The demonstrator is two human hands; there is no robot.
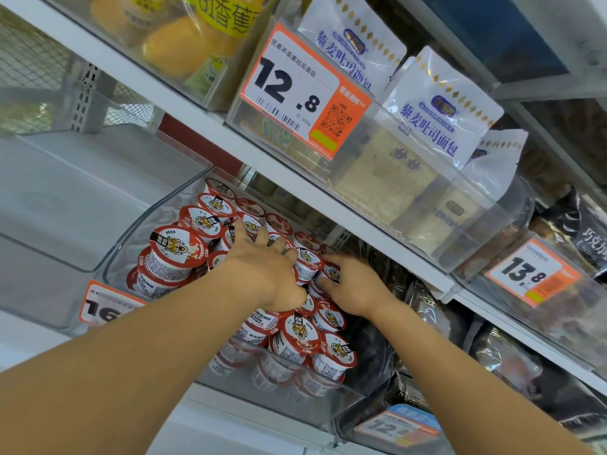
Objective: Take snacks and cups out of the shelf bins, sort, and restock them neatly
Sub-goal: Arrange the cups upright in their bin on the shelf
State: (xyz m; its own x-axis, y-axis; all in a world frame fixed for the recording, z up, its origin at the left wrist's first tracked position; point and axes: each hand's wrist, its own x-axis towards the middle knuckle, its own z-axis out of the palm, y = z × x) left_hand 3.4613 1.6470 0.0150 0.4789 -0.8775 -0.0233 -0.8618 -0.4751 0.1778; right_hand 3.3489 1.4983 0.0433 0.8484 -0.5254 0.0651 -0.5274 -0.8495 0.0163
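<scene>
- Clear bin (131, 244), shelf level, centre of view: holds a heap of small red-and-white cups with tiger lids (179, 246), piled several deep, some upright, some tipped on their sides.
- Left hand (262, 267): inside the bin, palm down on the heap, fingers spread and pointing toward 12 o'clock, pressing on the cup tops; it grasps nothing.
- Right hand (353, 285): at 3 o'clock of the left hand, just beside it, fingers curled round one cup (331, 274) at the right edge of the heap.
- Empty clear bin (65, 205): at 9 o'clock of the cup bin, touching its side.
- Price tag 12.8 (295, 90): orange-bordered, on the bin at 12 o'clock, upper shelf.
- Toast bread bags (440, 106): white, standing in that upper bin.
- Yellow banana-bread packs (184, 37): upper shelf, at 11 o'clock.
- Dark snack packets (505, 359): bins at 4 o'clock of the cups.
</scene>
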